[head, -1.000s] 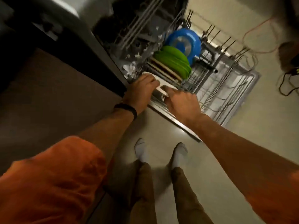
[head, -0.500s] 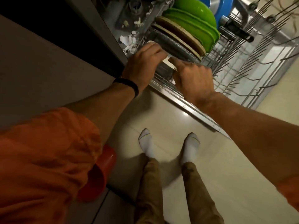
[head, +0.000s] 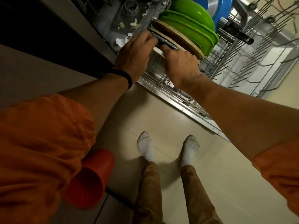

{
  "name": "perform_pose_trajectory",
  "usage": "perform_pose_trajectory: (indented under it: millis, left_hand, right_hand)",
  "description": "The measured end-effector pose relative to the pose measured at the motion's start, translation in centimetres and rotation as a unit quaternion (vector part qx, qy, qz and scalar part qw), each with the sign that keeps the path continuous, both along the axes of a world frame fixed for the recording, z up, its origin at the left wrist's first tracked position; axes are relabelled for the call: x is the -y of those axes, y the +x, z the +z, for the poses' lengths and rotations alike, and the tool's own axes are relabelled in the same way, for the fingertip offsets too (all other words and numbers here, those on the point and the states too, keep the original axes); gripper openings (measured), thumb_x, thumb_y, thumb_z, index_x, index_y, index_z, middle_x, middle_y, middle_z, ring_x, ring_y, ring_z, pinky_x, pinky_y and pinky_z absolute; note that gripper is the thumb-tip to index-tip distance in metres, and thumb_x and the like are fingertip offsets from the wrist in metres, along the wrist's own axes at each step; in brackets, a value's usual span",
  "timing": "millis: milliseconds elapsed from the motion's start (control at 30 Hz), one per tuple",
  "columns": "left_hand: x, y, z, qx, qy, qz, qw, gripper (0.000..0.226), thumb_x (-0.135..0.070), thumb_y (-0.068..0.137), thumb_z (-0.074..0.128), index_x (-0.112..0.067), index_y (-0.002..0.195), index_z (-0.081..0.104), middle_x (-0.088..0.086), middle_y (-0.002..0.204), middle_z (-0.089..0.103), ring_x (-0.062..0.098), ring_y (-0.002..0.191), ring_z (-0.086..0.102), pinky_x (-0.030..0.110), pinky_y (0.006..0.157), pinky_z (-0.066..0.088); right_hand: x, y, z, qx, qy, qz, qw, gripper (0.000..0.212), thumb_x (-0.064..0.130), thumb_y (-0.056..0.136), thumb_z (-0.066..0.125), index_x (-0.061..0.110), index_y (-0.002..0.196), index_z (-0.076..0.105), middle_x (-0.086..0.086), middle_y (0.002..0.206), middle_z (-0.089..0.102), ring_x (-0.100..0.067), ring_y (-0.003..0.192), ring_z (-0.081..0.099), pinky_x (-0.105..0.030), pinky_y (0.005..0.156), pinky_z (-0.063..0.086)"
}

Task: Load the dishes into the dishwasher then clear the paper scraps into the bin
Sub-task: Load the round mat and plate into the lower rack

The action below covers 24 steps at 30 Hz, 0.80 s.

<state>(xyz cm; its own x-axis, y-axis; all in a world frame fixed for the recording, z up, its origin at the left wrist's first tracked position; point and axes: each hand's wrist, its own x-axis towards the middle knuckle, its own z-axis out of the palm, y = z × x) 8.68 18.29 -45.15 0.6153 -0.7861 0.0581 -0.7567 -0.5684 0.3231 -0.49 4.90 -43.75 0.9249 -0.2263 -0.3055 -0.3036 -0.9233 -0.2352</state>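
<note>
Both hands reach into the pulled-out lower dishwasher rack. My left hand and my right hand grip a white plate by its rim, standing it on edge at the near end of the row. Behind it stand a dark speckled plate, a tan plate, green plates and a green bowl, then a blue plate. White paper scraps lie on the dishwasher floor to the left of the rack.
The open dishwasher door's metal edge runs diagonally above my feet. A red cup lies on its side on the counter at lower left, partly under my orange sleeve. Beige tiled floor lies below.
The view has moved closer to the rack. Both hands have pushed the white plate further in between the tines, against the speckled plate.
</note>
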Motion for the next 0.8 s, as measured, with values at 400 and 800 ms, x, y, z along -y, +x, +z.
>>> perform_pose_trajectory:
  millis: [400, 800]
  left_hand:
    - [1.6, -0.4, -0.6, 0.006, -0.033, 0.024, 0.999, 0.01, -0.011, 0.101, 0.049, -0.01, 0.105, 0.058, 0.01, 0.117, 0.058, 0.035, 0.092, 0.065, 0.048, 0.074, 0.057]
    - [2.1, -3.2, 4.8, -0.056, 0.088, 0.063, 0.993, 0.027, -0.004, 0.093, 0.061, -0.012, 0.118, 0.064, 0.011, 0.12, 0.063, 0.037, 0.104, 0.063, 0.051, 0.085, 0.054]
  right_hand:
    - [1.7, -3.2, -1.6, 0.101, 0.034, -0.029, 0.994, 0.031, 0.021, 0.106, 0.047, 0.017, 0.137, 0.051, -0.007, 0.111, 0.07, -0.029, 0.082, 0.07, -0.038, 0.068, 0.054]
    - [2.3, -4.0, 5.9, 0.009, -0.032, 0.008, 0.999, 0.027, 0.011, 0.1, 0.05, 0.017, 0.125, 0.058, -0.01, 0.101, 0.071, -0.035, 0.09, 0.069, -0.041, 0.07, 0.05]
